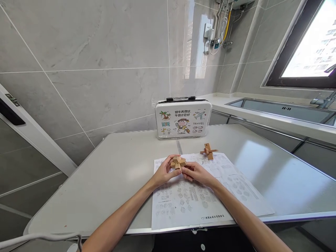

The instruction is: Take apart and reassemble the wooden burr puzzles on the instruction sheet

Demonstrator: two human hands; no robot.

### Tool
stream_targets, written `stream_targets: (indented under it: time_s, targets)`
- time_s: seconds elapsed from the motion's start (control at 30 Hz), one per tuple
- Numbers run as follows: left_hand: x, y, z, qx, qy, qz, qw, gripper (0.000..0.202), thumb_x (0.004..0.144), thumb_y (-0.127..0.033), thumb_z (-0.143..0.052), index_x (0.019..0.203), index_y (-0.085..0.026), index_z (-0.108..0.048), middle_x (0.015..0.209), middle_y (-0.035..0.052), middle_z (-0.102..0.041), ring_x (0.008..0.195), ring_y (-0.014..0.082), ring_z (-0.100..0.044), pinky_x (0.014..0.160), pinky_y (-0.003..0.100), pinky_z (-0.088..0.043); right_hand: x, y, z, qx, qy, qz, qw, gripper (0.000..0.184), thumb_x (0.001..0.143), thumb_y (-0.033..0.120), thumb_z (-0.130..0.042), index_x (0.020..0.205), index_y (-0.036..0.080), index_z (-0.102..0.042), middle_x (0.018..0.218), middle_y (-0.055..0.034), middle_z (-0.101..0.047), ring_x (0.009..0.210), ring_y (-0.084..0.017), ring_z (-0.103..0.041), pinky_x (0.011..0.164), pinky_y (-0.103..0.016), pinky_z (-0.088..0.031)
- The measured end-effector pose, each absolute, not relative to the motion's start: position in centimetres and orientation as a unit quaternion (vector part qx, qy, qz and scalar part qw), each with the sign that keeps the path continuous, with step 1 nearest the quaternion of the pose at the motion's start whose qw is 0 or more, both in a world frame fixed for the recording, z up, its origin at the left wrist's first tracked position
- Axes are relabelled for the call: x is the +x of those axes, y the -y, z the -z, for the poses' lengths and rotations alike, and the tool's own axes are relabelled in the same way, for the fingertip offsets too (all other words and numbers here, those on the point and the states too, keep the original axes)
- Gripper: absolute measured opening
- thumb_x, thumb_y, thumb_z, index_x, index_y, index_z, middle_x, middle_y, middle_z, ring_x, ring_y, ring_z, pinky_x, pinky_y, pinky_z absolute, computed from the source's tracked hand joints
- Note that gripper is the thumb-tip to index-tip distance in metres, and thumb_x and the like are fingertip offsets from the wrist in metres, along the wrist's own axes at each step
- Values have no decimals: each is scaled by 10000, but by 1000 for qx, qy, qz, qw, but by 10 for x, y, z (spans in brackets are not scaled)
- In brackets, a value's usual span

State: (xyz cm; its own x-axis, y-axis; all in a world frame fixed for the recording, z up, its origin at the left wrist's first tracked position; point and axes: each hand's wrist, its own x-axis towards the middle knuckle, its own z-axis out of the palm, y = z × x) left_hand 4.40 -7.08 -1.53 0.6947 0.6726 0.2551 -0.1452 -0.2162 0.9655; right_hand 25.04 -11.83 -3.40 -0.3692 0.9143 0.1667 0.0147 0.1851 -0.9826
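A light wooden burr puzzle (179, 163) of interlocking, pointed pieces sits between my two hands, above the printed sheet (189, 210). My left hand (168, 169) wraps its left side, fingers behind and thumb along the front lower edge. At its lower right, my right hand (195, 172) grips it with thumb and fingertips; part of those fingers is hidden. Further back to the right, a second, darker wooden puzzle (209, 151) of crossed pieces rests at the sheet's far edge, apart from both hands. Small diagrams and text cover the paper.
A white carry case (183, 120) with cartoon prints stands upright at the back of the white table (105, 182), near the tiled wall. A sink (283, 108) and counter lie to the right. A pale cable (39, 238) crosses the lower left corner.
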Motion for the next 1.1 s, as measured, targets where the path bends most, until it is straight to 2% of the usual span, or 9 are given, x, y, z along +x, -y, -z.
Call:
stream_targets:
  time_s: [0.13, 0.27, 0.37, 0.53, 0.67, 0.77, 0.93, 1.0, 1.1]
  targets:
    - [43, 71, 14, 719, -200, -346, 569, 603, 859, -409, -809, 1379, -238, -555, 1393, 141, -623, 1295, 299, -591, 1121, 449, -440, 251, 117, 36, -387, 642, -495, 438, 401, 946, 581, -615, 824, 200, -648, 632, 30, -566, 493, -112, -416, 498, -255, -330]
    - [46, 74, 15, 726, -229, -359, 540, 625, 801, -357, -863, 1337, -255, -558, 1405, 128, -624, 1300, 290, -599, 1133, 459, -439, 249, 113, 41, -444, 639, -392, 490, 205, 892, 413, -700, 935, 219, -747, 654, 25, -606, 543, -139, -461, 513, -259, -341]
    - [49, 75, 18, 723, -258, -384, 513, 639, 777, -322, -879, 1323, -260, -553, 1380, 121, -644, 1292, 283, -608, 1137, 469, -441, 248, 111, 47, -465, 624, -362, 513, 192, 888, 358, -695, 1027, 241, -758, 715, 15, -668, 513, -140, -510, 509, -267, -384]
    - [51, 76, 18, 729, -278, -398, 483, 612, 792, -305, -864, 1315, -257, -552, 1370, 110, -655, 1299, 269, -603, 1139, 446, -439, 248, 109, 51, -447, 619, -398, 508, 219, 933, 386, -654, 1091, 243, -705, 747, 14, -716, 481, -145, -616, 545, -284, -485]
    - [50, 73, 16, 727, -281, -400, 482, 593, 818, -346, -839, 1321, -241, -542, 1321, 112, -677, 1261, 262, -624, 1099, 417, -464, 248, 109, 50, -405, 615, -445, 509, 277, 942, 453, -654, 1100, 228, -676, 860, -17, -741, 529, -153, -649, 571, -305, -526]
    - [49, 71, 16, 735, -284, -379, 485, 580, 807, -362, -846, 1293, -229, -560, 1269, 108, -694, 1216, 262, -643, 1060, 396, -475, 247, 109, 51, -384, 609, -471, 509, 308, 946, 488, -652, 1110, 227, -639, 941, -24, -738, 530, -140, -656, 557, -297, -529]
    - [49, 71, 18, 745, -306, -354, 475, 516, 813, -363, -832, 1241, -214, -588, 1227, 104, -711, 1151, 256, -665, 1006, 372, -483, 246, 108, 54, -380, 597, -483, 516, 336, 971, 504, -618, 1178, 252, -539, 1030, -25, -725, 486, -117, -656, 479, -261, -458]
    - [50, 72, 20, 756, -314, -349, 456, 460, 814, -371, -822, 1187, -210, -606, 1167, 84, -725, 1078, 239, -676, 956, 353, -497, 248, 107, 54, -393, 607, -464, 512, 347, 980, 511, -600, 1197, 245, -553, 1020, -30, -716, 508, -118, -639, 507, -273, -465]
    - [50, 70, 23, 773, -330, -344, 419, 401, 801, -389, -820, 1109, -213, -632, 1097, 61, -725, 993, 225, -671, 887, 342, -515, 250, 107, 51, -433, 626, -400, 510, 339, 972, 513, -611, 1160, 230, -618, 984, -35, -700, 651, -149, -623, 625, -300, -490]
